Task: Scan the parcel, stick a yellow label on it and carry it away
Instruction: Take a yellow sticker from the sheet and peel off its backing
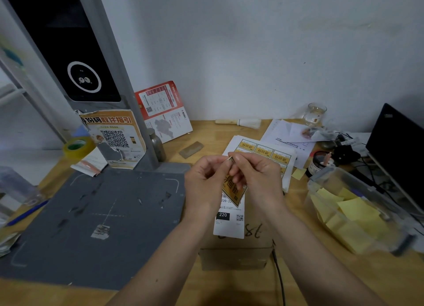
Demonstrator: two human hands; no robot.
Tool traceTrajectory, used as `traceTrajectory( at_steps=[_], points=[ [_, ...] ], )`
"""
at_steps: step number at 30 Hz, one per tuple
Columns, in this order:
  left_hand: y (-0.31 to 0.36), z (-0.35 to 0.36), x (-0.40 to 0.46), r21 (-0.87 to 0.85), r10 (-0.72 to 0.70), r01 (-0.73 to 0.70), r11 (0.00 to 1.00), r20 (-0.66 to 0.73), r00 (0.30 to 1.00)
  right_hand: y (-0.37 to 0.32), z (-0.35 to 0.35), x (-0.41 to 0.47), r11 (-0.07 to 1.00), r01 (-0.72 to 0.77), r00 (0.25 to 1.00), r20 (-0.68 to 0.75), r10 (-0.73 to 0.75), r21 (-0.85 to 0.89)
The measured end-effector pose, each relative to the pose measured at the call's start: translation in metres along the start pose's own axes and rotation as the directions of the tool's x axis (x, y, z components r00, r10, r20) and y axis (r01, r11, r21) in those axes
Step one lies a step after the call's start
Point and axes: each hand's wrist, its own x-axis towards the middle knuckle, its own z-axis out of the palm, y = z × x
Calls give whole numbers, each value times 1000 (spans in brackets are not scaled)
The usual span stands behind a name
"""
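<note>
The cardboard parcel (236, 248) sits on the wooden counter (321, 271), just right of the grey scanner pad (91, 225), white shipping label on top. Above it, both hands are pinching one yellow label (231, 192): left hand (204, 181) and right hand (259, 179) have fingertips pressed together at its top corner. Behind them lies the yellow label sheet (263, 150). Right of the parcel, a clear plastic tub (358, 214) holds yellow sticky notes (358, 216).

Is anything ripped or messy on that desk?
Yes. The orange poster on the scanner stand has torn, curling edges, and a ragged scrap of old sticker is stuck on the grey scanner mat.
</note>
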Motion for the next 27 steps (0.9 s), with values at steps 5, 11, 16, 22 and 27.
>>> traceTrajectory(
  at_steps=[5,11,16,22,27],
  points=[
    [0,0,-1,2,-3,3,1000,22,1000,-1,-1,0,1000,-7,1000,-15,7,-8],
    [-3,0,0,18,2,-3,1000,15,1000,3,-1,1,999,-37,999,2,37,-24],
    [-4,-1,1,20,2,-2,1000,17,1000,4,0,0,999,-33,999,7,33,-6],
    [-5,-1,1,9,12,-12,1000,4,1000,6,0,0,999,-47,999,16,47,16],
    [-7,-1,3,19,10,-10,1000,-2,1000,6,0,1,998,-61,998,22,60,30]
  ],
)
